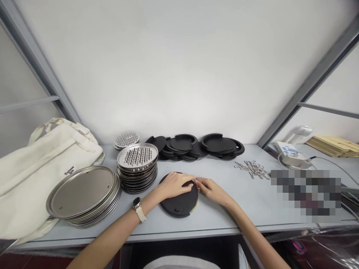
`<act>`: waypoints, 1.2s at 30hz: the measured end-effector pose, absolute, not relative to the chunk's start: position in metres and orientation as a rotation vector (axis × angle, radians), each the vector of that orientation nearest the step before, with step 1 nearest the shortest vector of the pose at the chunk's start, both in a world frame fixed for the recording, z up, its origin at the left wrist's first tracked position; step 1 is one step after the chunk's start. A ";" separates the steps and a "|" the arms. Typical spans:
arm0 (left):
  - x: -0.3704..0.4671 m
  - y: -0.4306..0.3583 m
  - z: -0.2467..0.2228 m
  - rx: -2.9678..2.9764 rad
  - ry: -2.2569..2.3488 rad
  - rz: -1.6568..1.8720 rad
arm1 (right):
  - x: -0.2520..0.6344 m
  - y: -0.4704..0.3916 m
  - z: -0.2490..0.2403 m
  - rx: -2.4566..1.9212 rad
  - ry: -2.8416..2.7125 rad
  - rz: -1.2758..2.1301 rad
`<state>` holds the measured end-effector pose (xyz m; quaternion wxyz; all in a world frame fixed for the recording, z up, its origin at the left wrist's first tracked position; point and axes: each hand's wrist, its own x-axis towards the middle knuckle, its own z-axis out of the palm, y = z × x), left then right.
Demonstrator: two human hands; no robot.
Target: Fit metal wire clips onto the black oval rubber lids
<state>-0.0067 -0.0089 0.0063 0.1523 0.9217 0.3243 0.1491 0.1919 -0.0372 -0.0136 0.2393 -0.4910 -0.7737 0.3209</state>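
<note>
A round black disc (178, 203) lies on the grey table in front of me, with a small dark knob near its front edge and a thin yellowish line along its right rim. My left hand (177, 185) reaches over the disc from the left, its fingers curled onto the upper right part. At that same rim my right hand (209, 191) is closed in a pinch, its fingertips meeting those of the left. Whatever sits between the right fingertips is too small and covered to make out. A watch with a pale strap is on my left wrist.
Left stand a stack of large metal plates (84, 192), a stack of grater discs (137, 158) and a cream bag (42, 160). Black ring-shaped parts (183, 144) line the wall. Small metal hooks (252, 169), a white device (293, 155) and wooden boards (333, 145) are right.
</note>
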 end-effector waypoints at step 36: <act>-0.008 -0.002 0.006 2.671 0.929 0.414 | 0.184 -0.040 -0.017 -1.426 -2.073 0.823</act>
